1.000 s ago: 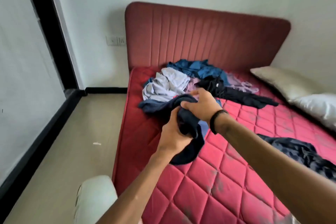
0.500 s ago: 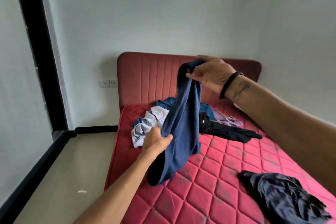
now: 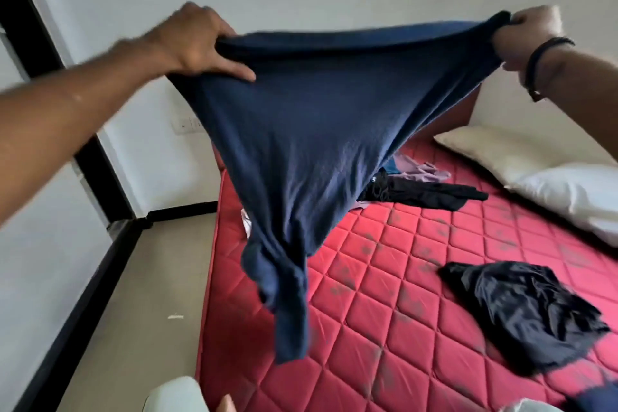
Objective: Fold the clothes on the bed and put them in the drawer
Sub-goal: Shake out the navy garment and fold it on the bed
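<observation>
- Navy garment [image 3: 317, 150] held up in the centre of the frame, stretched wide between both hands, lower end bunched and dangling above the red mattress [image 3: 384, 294].
- Left hand [image 3: 197, 40], upper left of frame: fingers curled round one end of the top edge, index finger lying along the cloth.
- Right hand [image 3: 531, 33], upper right of frame: fist clamped on the other end; black wristband on that wrist.
- Drawer not in view; nothing folded yet, judging by the loose clothes.
- Risk: the twisted lower end looks like tangled sleeves; if laid down as it is, the fold would likely come out lumpy.
- Risk: the garment blocks the view of the pile behind it, so lowering it blind could drop it onto the black garment [image 3: 424, 192] at centre right and mix the two.
- Risk: the grip on the right end is only at a corner; a hard shake could pull it loose.
- Open room: bare quilted mattress at lower centre, between the hanging end and the dark satin garment [image 3: 521, 314] at lower right; seems enough to lay it flat.
- Edges: the mattress's left edge runs just beside the hanging end, floor [image 3: 133, 294] beyond it, so cloth spread leftward could slide off.
- Pillows [image 3: 535, 174] at right, well apart from the hands.
</observation>
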{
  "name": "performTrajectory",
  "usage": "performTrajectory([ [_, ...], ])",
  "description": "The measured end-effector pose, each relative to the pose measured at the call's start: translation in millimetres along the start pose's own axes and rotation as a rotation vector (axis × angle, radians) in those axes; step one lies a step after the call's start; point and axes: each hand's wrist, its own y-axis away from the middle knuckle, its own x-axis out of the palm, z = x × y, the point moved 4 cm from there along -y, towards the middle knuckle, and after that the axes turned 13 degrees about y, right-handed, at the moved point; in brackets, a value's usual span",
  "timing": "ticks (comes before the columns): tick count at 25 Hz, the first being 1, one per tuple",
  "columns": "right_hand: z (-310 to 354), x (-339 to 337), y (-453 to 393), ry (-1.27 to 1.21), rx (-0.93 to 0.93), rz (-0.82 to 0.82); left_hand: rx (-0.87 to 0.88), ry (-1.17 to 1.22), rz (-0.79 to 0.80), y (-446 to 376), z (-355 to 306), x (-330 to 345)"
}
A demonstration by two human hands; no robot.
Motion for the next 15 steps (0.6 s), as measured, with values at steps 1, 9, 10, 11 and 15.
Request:
performTrajectory([
  [1,2.2,-2.2,-0.7,-0.027,-0.022,0.005,0.010,-0.067,-0.012,-5.1,0.9,-12.0],
  [9,20.2,-4.2,4.2,0.039,-0.198,0.086,-0.236,-0.072,-0.262,15.5,41.5,-60.5],
  [10,19.6,-5.1,6.3,0.097,-0.211,0.110,-0.252,-0.078,-0.269,20.5,48.4,-60.0],
  [11,19.2,-7.6,9.6,0.160,-0.215,0.133,-0.268,-0.087,-0.271,25.9,52.9,-58.9],
  [15,13.4,-19.9,13.9,0.296,-0.095,0.224,-0.344,-0.078,-0.258,34.4,60.8,-48.4],
])
